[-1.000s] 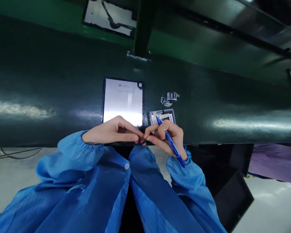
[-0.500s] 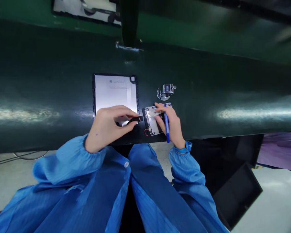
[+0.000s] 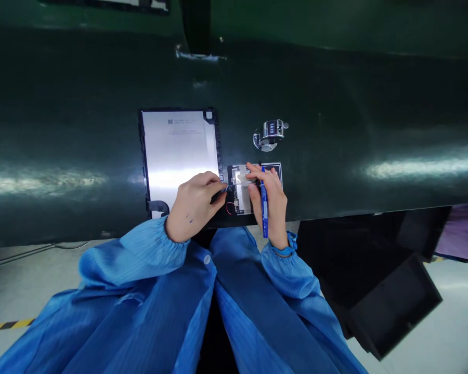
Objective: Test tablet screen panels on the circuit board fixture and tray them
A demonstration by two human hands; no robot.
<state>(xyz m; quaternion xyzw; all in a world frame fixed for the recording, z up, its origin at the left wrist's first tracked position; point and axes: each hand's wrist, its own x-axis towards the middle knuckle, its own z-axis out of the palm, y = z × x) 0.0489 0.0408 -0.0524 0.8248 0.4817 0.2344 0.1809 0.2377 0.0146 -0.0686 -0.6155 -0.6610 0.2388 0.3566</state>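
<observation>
A flat panel [image 3: 179, 153] with a bright reflective face and a black frame lies on the dark green belt [image 3: 62, 130]. Just right of it sits a small circuit board [image 3: 239, 195] with a red wire. My left hand [image 3: 195, 205] is closed, pinching a thin black flex cable at the panel's lower right corner, next to the board. My right hand [image 3: 267, 200] rests on the board with its fingertips pressing down, and a blue pen [image 3: 263, 200] is tucked between its fingers.
A metal hand tally counter [image 3: 270, 134] sits on the belt above the board. A dark post [image 3: 195, 23] rises at the belt's far side. Black trays [image 3: 390, 301] stand on the floor at the lower right. Blue sleeves cover both my arms.
Both hands have moved from the belt's near edge up onto the parts. My left hand now pinches the flex cable at the board. My right hand has laid its fingers on the board.
</observation>
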